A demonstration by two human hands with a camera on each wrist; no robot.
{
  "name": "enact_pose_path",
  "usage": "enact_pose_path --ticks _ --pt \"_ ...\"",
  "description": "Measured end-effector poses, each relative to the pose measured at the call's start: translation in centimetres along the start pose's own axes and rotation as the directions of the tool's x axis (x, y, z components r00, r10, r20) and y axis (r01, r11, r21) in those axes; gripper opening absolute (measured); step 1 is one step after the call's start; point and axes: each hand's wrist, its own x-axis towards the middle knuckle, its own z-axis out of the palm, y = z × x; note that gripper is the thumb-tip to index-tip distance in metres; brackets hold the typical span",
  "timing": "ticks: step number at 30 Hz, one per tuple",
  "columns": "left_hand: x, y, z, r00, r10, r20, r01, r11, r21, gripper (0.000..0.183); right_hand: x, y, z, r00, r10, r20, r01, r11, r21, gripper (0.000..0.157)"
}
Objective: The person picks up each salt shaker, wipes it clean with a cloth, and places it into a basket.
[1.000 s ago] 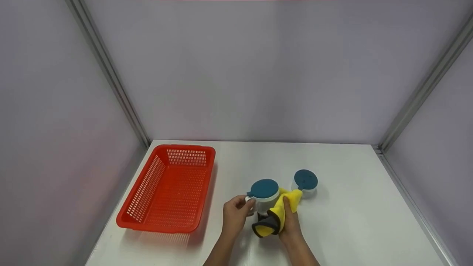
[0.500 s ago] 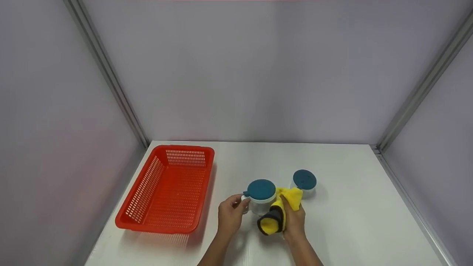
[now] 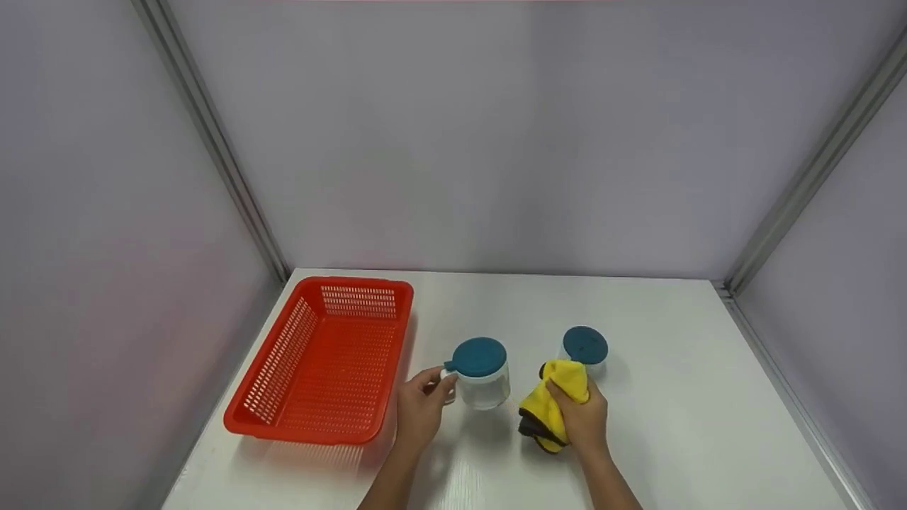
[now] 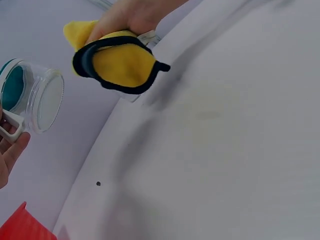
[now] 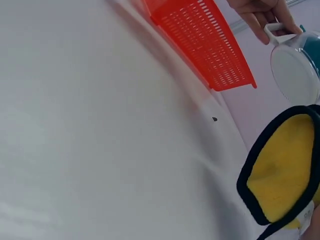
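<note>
A clear jar [image 3: 485,391] with a teal lid and white side handle hangs above the table. My left hand [image 3: 421,411] pinches that handle; in the right wrist view the jar's round base [image 5: 294,72] faces the camera. A little to the right, my right hand [image 3: 587,419] grips a bunched yellow cloth [image 3: 544,413] with dark edging, apart from the jar. In the left wrist view the cloth [image 4: 125,65] droops below the fingers. Just beyond the right hand stands a second teal-lidded jar [image 3: 585,345], its lower part partly hidden by cloth and hand.
A red plastic basket [image 3: 336,382] with slotted sides stands on the left of the white table [image 3: 680,397], nothing visible inside it. Pale panels [image 3: 453,142] close off the back and both sides. A small dark mark [image 4: 98,183] shows on the white surface.
The left hand has carried the held jar leftward and up, away from the cloth. My right hand has shifted right with the cloth, which now hangs apart from that jar.
</note>
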Motion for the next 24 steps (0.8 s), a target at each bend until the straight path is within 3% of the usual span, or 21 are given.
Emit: enact_pose_path --ticks 5,10,13,16,22,24 --pt "0.6 0.2 -1.4 0.998 0.015 -0.053 -0.015 1.0 0.007 0.019 0.6 1.0 -1.0 0.984 -0.178 -0.004 0.175 0.97 -0.17 0.057" --pt "1.1 0.1 -2.8 0.994 0.03 -0.104 -0.025 0.998 0.053 0.018 1.0 1.9 -1.1 0.958 -0.263 0.112 0.286 0.879 -0.382 0.056" --pt "1.2 0.0 -3.6 0.991 0.037 -0.132 -0.029 0.997 0.066 0.019 1.3 2.6 -0.9 0.943 -0.246 0.224 0.327 0.805 -0.495 0.062" --pt "1.1 -0.3 -4.5 0.987 0.015 -0.158 -0.006 0.998 0.059 0.022 1.6 3.1 -0.5 0.936 -0.192 0.295 0.33 0.773 -0.542 0.063" --pt "1.1 -0.6 -6.5 0.976 -0.095 -0.195 0.105 0.994 0.042 0.034 2.1 3.5 -0.4 0.941 -0.082 0.328 0.264 0.787 -0.558 0.065" --pt "1.3 -0.6 -7.3 0.972 -0.091 -0.216 0.106 0.993 0.058 0.036 2.2 3.4 -0.5 0.938 -0.073 0.337 0.261 0.79 -0.555 0.065"
